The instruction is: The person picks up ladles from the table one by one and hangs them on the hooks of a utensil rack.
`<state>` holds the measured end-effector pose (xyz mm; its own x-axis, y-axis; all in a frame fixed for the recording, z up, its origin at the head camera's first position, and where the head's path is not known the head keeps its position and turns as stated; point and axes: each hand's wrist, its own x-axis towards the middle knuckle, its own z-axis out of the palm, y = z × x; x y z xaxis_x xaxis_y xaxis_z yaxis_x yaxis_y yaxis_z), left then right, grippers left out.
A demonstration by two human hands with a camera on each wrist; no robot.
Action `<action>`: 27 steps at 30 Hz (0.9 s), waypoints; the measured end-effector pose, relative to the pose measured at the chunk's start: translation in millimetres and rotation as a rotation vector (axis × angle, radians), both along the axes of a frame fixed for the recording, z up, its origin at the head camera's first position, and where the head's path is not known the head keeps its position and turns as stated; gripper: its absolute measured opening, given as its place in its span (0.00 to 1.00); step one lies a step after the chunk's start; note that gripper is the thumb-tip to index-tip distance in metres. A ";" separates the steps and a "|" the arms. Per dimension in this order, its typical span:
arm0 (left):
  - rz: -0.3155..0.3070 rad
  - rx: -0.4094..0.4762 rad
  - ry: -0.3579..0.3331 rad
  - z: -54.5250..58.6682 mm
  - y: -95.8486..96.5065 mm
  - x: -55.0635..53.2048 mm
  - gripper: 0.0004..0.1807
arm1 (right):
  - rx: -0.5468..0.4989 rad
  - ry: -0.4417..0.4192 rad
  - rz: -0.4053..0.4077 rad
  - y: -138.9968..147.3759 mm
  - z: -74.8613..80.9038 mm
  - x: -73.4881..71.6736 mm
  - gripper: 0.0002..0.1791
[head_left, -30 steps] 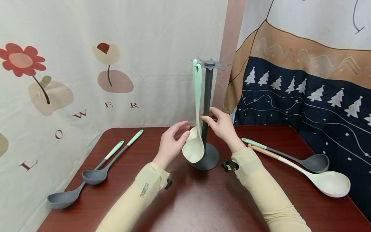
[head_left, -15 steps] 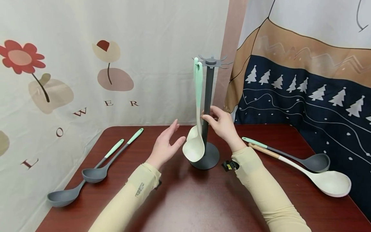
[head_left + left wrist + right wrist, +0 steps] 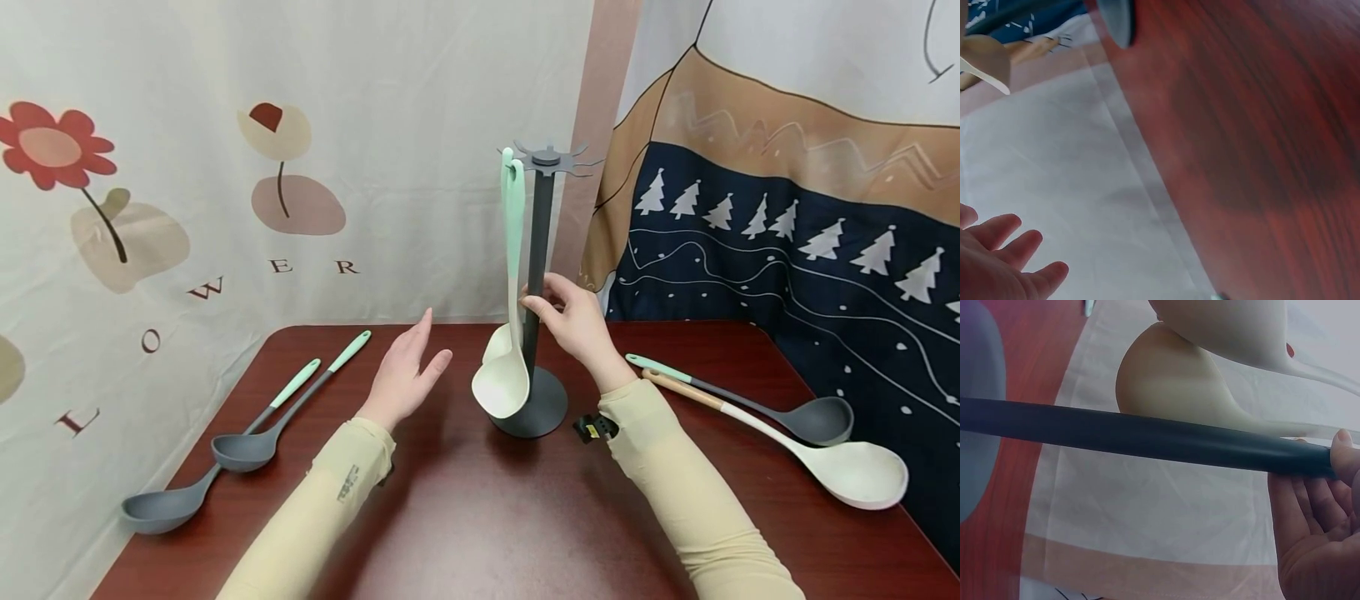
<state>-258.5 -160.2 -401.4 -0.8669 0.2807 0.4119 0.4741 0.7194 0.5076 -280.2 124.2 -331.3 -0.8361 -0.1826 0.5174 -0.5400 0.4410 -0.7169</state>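
In the head view a dark grey utensil stand (image 3: 539,233) rises from a round base at mid-table, with a ring of hooks on top. Two cream ladles with mint-green handles hang on its left side, the front ladle (image 3: 501,386) partly covering the rear ladle (image 3: 495,342). My right hand (image 3: 576,323) holds the stand's pole, thumb on one side and fingers behind, as the right wrist view of the pole (image 3: 1116,432) also shows. Left of the ladles, my left hand (image 3: 400,375) is in the air with fingers extended, touching nothing.
On the table's left lie two grey ladles with mint handles, one nearer the middle (image 3: 243,452) and one by the edge (image 3: 165,510). At right, a grey ladle (image 3: 821,421) lies beside a white ladle (image 3: 862,475) with a wood-coloured handle. Printed cloths hang behind.
My left hand has drawn away from the hanging ladles toward the left, its fingers straightening. My right hand stays on the pole, and the ladles hang in place.
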 end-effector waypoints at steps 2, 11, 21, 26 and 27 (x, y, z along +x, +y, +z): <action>0.015 -0.020 0.005 -2.5 -5.3 -1.6 0.42 | 0.004 -0.002 -0.002 0.1 0.4 0.2 0.11; 0.094 -0.098 -0.049 -13.0 -25.9 -6.5 0.44 | 0.007 -0.003 -0.002 0.3 1.6 0.8 0.11; 0.170 -0.154 -0.088 -18.4 -49.4 -8.4 0.45 | -0.008 -0.007 -0.002 -0.1 1.1 1.3 0.11; 0.215 -0.165 -0.118 -22.3 -61.0 -9.4 0.47 | -0.012 -0.015 -0.004 -0.5 0.9 1.6 0.11; 0.225 -0.167 -0.125 -23.1 -63.3 -9.8 0.47 | -0.013 -0.013 -0.003 -0.6 0.8 1.6 0.11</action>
<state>-268.3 -223.6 -424.5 -0.9559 0.1312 0.2627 0.2353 0.8774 0.4180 -278.6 123.6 -330.5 -0.8430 -0.1735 0.5091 -0.5295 0.4336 -0.7291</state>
